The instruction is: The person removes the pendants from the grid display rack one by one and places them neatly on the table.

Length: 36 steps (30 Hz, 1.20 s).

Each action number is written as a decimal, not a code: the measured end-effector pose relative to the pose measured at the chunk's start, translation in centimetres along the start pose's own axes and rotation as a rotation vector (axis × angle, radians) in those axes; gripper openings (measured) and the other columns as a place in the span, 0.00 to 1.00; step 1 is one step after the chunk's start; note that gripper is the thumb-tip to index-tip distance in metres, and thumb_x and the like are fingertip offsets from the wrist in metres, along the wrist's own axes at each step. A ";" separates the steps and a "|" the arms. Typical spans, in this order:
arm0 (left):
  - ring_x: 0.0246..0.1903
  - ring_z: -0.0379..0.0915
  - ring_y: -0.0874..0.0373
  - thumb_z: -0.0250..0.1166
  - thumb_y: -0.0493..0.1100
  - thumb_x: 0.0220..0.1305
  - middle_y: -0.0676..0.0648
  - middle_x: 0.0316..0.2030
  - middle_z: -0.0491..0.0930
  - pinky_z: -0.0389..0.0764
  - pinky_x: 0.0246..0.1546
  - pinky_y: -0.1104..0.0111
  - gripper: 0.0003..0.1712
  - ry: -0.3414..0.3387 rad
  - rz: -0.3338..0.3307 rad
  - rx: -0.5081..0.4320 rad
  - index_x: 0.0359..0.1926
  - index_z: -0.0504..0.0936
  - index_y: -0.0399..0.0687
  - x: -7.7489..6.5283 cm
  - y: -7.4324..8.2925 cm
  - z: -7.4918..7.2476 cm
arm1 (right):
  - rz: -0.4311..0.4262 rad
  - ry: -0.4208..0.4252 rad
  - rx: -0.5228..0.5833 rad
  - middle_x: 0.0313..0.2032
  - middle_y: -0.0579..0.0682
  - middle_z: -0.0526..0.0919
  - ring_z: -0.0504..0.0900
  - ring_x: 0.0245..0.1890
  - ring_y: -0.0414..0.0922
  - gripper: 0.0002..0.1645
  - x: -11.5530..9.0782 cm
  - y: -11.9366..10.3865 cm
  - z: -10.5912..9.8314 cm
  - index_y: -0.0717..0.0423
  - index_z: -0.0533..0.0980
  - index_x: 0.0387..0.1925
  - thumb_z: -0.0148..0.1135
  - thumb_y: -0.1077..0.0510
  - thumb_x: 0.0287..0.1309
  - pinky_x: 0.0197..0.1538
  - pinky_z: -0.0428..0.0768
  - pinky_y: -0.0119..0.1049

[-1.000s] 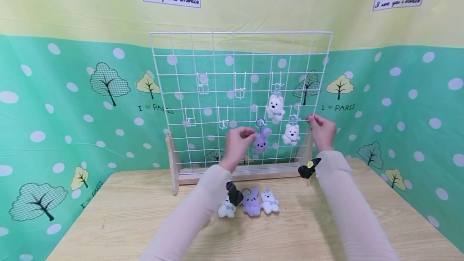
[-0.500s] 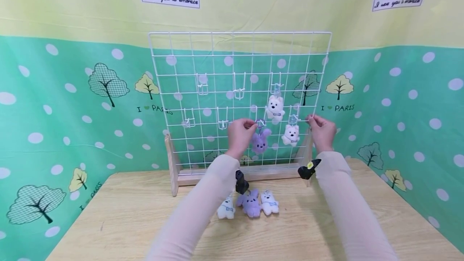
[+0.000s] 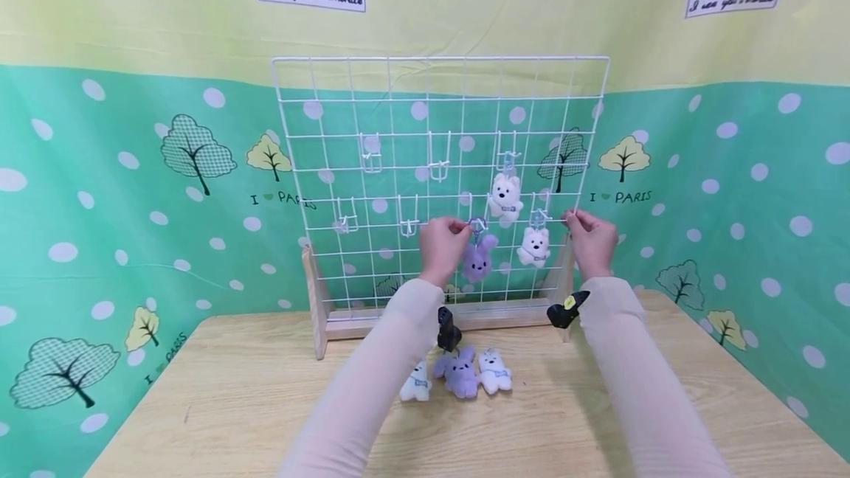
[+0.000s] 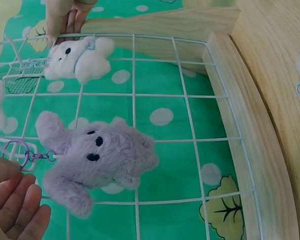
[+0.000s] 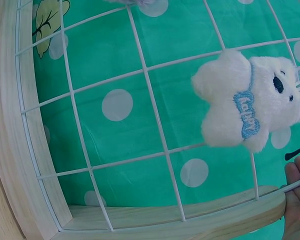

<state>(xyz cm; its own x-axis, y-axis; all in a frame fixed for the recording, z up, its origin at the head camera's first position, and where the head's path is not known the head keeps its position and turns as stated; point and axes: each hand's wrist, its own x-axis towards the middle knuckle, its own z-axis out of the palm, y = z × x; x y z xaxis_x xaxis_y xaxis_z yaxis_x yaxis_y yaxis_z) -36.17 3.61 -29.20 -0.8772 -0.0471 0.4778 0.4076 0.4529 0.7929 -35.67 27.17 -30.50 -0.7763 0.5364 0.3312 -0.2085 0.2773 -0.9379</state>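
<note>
My purple plush bunny dangles upright by its ring from a hook, mid-frame on the white wire grid.

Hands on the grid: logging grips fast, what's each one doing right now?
Left hand: pinches the key ring of the purple plush.
Right hand: grips the wire grid at its right edge.

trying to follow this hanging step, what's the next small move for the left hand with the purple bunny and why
Probably ease the left hand off the key ring and see if it holds. The purple bunny already dangles below a hook on the wire grid, the ring sits at the hook, and the right hand grips the grid's edge. Whether the ring is fully over the hook I cannot tell.
</note>
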 end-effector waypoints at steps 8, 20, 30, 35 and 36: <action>0.29 0.77 0.58 0.65 0.40 0.60 0.47 0.29 0.83 0.79 0.29 0.73 0.05 -0.021 0.040 -0.026 0.33 0.84 0.42 0.0 -0.1 -0.4 | -0.014 0.000 0.001 0.52 0.52 0.80 0.80 0.52 0.43 0.21 0.1 0.1 0.0 0.54 0.76 0.54 0.57 0.49 0.63 0.55 0.76 0.33; 0.31 0.77 0.58 0.64 0.41 0.61 0.46 0.30 0.82 0.79 0.32 0.73 0.07 -0.064 0.115 -0.107 0.34 0.82 0.41 0.2 -1.2 -1.3 | -0.024 -0.001 0.003 0.52 0.52 0.80 0.80 0.52 0.43 0.21 0.1 0.2 0.1 0.54 0.76 0.54 0.57 0.49 0.63 0.55 0.76 0.34; 0.29 0.74 0.59 0.65 0.42 0.60 0.48 0.29 0.81 0.78 0.30 0.73 0.07 -0.090 0.145 -0.221 0.34 0.83 0.42 0.0 -1.8 -1.6 | -0.023 -0.006 -0.004 0.53 0.51 0.80 0.79 0.52 0.43 0.22 0.0 0.3 0.0 0.53 0.75 0.55 0.56 0.48 0.63 0.56 0.76 0.34; 0.28 0.73 0.60 0.65 0.42 0.60 0.48 0.28 0.81 0.76 0.29 0.74 0.07 -0.098 0.150 -0.268 0.33 0.83 0.42 -0.2 -1.9 -1.6 | -0.031 -0.011 0.000 0.53 0.52 0.80 0.79 0.52 0.43 0.22 0.1 0.3 -0.1 0.54 0.76 0.55 0.57 0.48 0.63 0.55 0.76 0.33; 0.28 0.73 0.60 0.65 0.42 0.60 0.48 0.28 0.81 0.76 0.29 0.74 0.07 -0.104 0.149 -0.278 0.33 0.83 0.42 -0.3 -1.9 -1.6 | -0.030 -0.011 0.004 0.53 0.52 0.80 0.79 0.52 0.43 0.22 0.2 0.3 -0.1 0.54 0.76 0.55 0.57 0.48 0.63 0.55 0.76 0.33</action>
<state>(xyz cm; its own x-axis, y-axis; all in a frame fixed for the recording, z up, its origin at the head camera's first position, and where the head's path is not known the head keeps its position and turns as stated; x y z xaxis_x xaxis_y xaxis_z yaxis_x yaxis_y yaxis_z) -36.32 1.32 -30.24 -0.8180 0.0985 0.5667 0.5745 0.1866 0.7969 -35.83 27.40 -30.73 -0.7763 0.5188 0.3582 -0.2340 0.2904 -0.9278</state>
